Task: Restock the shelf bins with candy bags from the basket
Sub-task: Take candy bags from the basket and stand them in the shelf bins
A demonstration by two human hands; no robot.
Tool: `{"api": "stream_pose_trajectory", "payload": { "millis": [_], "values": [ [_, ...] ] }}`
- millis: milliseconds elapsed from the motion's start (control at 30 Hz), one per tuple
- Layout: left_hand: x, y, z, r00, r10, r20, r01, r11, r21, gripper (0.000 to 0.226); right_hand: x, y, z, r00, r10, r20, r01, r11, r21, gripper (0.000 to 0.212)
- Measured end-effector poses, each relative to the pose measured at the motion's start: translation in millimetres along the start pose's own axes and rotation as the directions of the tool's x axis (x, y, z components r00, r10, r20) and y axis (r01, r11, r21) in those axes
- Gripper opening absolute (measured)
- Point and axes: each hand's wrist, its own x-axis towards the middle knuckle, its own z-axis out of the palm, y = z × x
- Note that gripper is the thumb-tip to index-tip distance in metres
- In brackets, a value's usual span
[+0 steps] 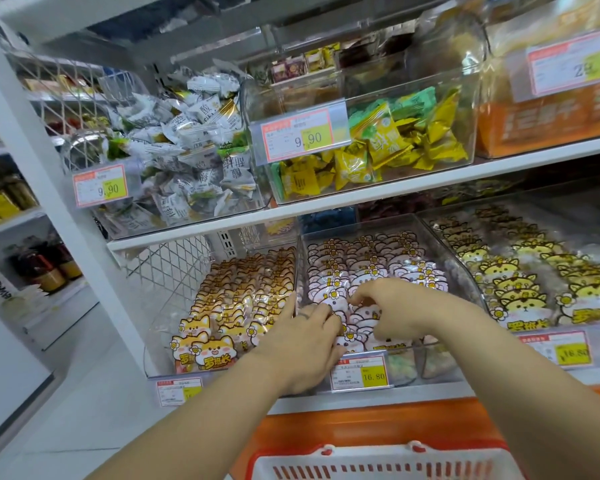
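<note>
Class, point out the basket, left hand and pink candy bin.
basket (378, 470): head view, white lattice wall.
left hand (302, 344): head view, back of hand.
pink candy bin (459, 268): head view, clear right wall.

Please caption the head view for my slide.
Left hand and right hand reach among pink candy bags in the middle bin.

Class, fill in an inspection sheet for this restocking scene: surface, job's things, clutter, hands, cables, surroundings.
Surface: white shelf carrying rows of clear bins.
Job's things: pink candy bags fill the middle bin; basket below, contents out of view.
Clutter: nothing seen.
Hands: left hand and right hand both among the pink candy bags; grip unclear.
Cables: nothing seen.
Surroundings: orange bags left, yellow bags right, price tag on the bin front.
</note>
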Motion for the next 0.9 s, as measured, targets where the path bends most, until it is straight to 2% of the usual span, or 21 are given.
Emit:
{"api": "stream_pose_trajectory", "payload": {
  "millis": [100, 233, 300, 400, 433, 533, 633, 700, 800, 900],
  "values": [
    [1.7, 0.7, -5.5, 1.0, 0.026, 0.008, -0.026, 0.998, 0.051, 0.048, -1.4, 1.8, -0.5, 0.999, 0.035, -0.003, -0.035, 0.998, -0.044, 0.048],
    [9.7, -1.6, -8.6, 0.998, -0.002, 0.06, 0.001, 1.0, 0.01, 0.058, 4.9, 5.2, 14.0, 0.996, 0.079, -0.048, -0.087, 0.98, -0.181, 0.011],
    [10.8, -2.2, -3.7, 0.997, -0.04, 0.073, 0.042, 0.999, -0.027, 0.063, 5.1, 9.3, 17.2, 0.985, 0.141, -0.096, -0.161, 0.957, -0.242, 0.017],
    [16.0, -0.8, 2.5, 0.985, -0.12, 0.122, 0.133, 0.986, -0.102, 0.065, 1.7, 19.1, 16.1, 0.964, 0.209, -0.167, -0.246, 0.938, -0.244, 0.043],
    [19.1, 0.3, 3.0, 0.98, -0.142, 0.142, 0.159, 0.98, -0.118, 0.065, 0.1, 20.9, 16.7, 0.961, 0.206, -0.187, -0.248, 0.938, -0.242, 0.044],
    [29.1, 3.3, 1.1, 0.958, -0.197, 0.207, 0.23, 0.961, -0.152, 0.064, -2.9, 19.7, 26.1, 0.957, 0.137, -0.255, -0.212, 0.931, -0.296, 0.019],
    [36.1, 8.7, -3.7, 0.934, -0.255, 0.248, 0.296, 0.944, -0.145, 0.06, -6.9, 21.2, 39.5, 0.946, 0.077, -0.316, -0.198, 0.906, -0.374, 0.034],
    [35.8, 13.9, -4.3, 0.933, -0.303, 0.195, 0.334, 0.931, -0.15, 0.055, -12.2, 21.3, 43.2, 0.927, 0.05, -0.371, -0.202, 0.901, -0.384, 0.041],
    [23.4, 19.5, -0.9, 0.932, -0.362, -0.005, 0.353, 0.913, -0.205, 0.051, -22.3, 17.2, 45.3, 0.886, -0.007, -0.464, -0.178, 0.918, -0.354, 0.048],
    [-1.3, 24.2, 2.4, 0.891, -0.426, -0.154, 0.354, 0.867, -0.349, 0.053, -37.2, 8.1, 49.3, 0.804, -0.123, -0.582, -0.086, 0.944, -0.318, 0.042]
  ]
}}
